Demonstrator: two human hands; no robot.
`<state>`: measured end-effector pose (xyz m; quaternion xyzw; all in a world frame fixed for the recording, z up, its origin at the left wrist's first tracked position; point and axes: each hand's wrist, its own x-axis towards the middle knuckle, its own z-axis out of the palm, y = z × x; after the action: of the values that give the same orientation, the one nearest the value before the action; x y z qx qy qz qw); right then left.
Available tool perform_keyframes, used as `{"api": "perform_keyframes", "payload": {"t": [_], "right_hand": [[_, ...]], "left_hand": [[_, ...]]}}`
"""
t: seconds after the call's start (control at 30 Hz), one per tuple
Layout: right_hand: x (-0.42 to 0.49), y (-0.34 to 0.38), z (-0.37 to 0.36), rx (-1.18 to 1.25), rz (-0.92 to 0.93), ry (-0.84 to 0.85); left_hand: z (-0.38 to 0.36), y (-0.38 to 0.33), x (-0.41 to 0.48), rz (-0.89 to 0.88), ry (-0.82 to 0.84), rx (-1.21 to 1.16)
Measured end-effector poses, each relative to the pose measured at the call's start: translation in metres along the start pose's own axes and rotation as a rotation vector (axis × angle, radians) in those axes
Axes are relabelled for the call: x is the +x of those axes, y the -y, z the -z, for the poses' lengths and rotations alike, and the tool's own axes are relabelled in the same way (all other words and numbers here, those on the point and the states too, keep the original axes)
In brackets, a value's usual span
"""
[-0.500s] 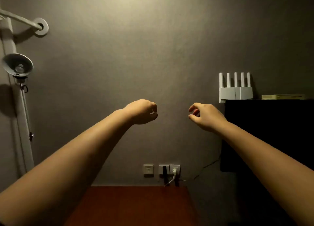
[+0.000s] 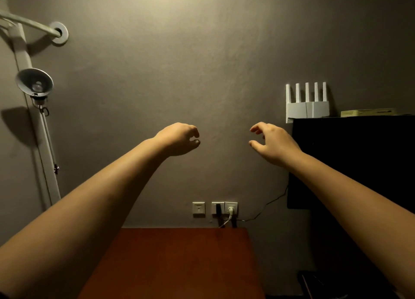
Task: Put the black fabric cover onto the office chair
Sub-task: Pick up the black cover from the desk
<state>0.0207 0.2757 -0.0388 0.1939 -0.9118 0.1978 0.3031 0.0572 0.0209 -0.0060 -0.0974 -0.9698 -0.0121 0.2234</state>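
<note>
A reddish table (image 2: pixel 179 265) lies below and short of both hands. The left hand (image 2: pixel 179 139) and right hand (image 2: pixel 272 143) hang in the air, fingers loosely curled, holding nothing. Neither cover nor chair shows plainly; a black mass (image 2: pixel 359 159) just right of the right hand might be either, I cannot tell.

Open air fills the centre of the frame: the gap between the left hand (image 2: pixel 177 139) and the right hand (image 2: pixel 274 142), both holding nothing, is backed only by the grey wall (image 2: pixel 224 74). At the left edge, a lamp (image 2: pixel 34 81) on its slanted white pole (image 2: pixel 42 145) blocks that side. At the right, a black cabinet (image 2: pixel 359 159) with a white router (image 2: pixel 306 110) on top closes the way. At the bottom centre, the reddish table top (image 2: pixel 179 265) lies under the forearms. Wall sockets (image 2: pixel 215 208) with plugs and a thin cable (image 2: pixel 265 208) sit just above its far edge.
</note>
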Motion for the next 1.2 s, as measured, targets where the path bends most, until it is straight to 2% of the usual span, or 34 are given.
{"api": "perform_keyframes", "payload": {"t": [0.07, 0.13, 0.23, 0.33, 0.57, 0.77, 1.1, 1.2], "right_hand": [[0.0, -0.001, 0.009, 0.038, -0.016, -0.044], [-0.004, -0.002, 0.013, 0.04, -0.013, -0.165], [-0.012, -0.003, 0.016, -0.058, 0.041, -0.307], [-0.012, -0.002, 0.012, -0.119, 0.058, -0.216], [-0.011, 0.0, 0.004, -0.096, 0.001, -0.109], [0.0, -0.007, 0.009, -0.075, -0.054, -0.02], [-0.014, -0.03, -0.03, -0.085, -0.071, 0.101], [-0.006, -0.036, -0.033, -0.067, -0.072, 0.114]], "left_hand": [[0.004, -0.002, 0.004, 0.024, -0.033, -0.023], [0.008, -0.005, 0.007, 0.036, -0.108, -0.011], [0.01, -0.013, 0.006, 0.024, -0.211, 0.011], [0.006, -0.018, 0.004, 0.002, -0.262, 0.042], [0.005, -0.008, 0.005, -0.051, -0.133, 0.103], [0.008, 0.001, 0.012, -0.046, -0.052, 0.057], [-0.049, 0.001, 0.01, -0.028, 0.119, -0.007], [-0.057, 0.004, 0.019, -0.016, 0.111, -0.069]]}}
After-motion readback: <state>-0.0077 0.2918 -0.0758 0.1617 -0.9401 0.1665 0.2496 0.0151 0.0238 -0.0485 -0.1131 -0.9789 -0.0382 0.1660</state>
